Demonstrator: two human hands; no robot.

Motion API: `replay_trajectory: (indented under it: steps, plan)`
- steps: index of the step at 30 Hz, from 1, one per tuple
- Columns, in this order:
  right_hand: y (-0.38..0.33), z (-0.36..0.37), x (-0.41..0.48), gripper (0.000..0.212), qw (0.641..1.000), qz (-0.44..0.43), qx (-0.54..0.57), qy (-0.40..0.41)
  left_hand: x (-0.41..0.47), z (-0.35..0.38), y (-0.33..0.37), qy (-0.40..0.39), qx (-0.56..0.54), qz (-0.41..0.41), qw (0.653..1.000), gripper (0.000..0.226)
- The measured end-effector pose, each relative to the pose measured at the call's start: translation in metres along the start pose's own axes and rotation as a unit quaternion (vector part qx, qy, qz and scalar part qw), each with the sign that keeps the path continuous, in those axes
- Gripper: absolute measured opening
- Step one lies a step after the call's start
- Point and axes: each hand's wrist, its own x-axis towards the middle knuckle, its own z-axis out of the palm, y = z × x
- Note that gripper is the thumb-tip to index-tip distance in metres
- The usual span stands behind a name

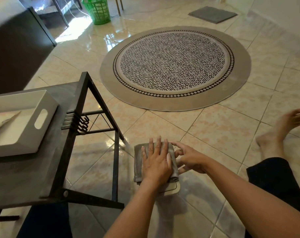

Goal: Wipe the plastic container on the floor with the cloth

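Two hands in view, both low over the tiled floor (214,127). Left hand (156,162) flat, palm down, fingers spread, pressing on one folded grey cloth (137,162); not clenched around anything. Right hand (188,160) just beside it, fingers loosely bent and touching the right edge of the cloth; whether pinching the cloth or only resting against it cannot be told.

One plastic container (174,188), cream-coloured, on the floor beneath the cloth and left wrist; only a rounded corner visible at the near right, rest covered.

One low table (63,93) with black metal frame at left, one leg standing close to the left of the cloth. One white tray (27,133) with a slot handle lying on the tabletop.

One round patterned rug (175,66) on the floor beyond the hands, well apart from the cloth. One small grey mat (212,14) farther off at upper right. One green basket (97,10) at top, beyond the rug.

One bare foot (281,127) resting on the tiles at right, toes pointing right. Dark shorts (274,179) covering the leg at lower right.
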Motion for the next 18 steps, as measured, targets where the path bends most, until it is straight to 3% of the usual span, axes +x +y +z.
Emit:
replay_trajectory:
  steps: [7,13,18]
  plan:
    - [0.003,-0.003,0.005,0.083,1.000,-0.006,0.001,-0.001,-0.018,0.006,-0.019,0.014,0.028,0.052,0.998,0.062]
    - [0.000,0.001,0.005,0.082,1.000,-0.001,0.008,0.009,0.000,-0.004,-0.033,0.018,-0.001,-0.038,0.999,0.061]
    - [-0.001,0.001,0.003,0.078,1.000,-0.003,0.005,0.015,-0.038,0.006,-0.031,0.016,-0.037,-0.061,0.997,0.062]
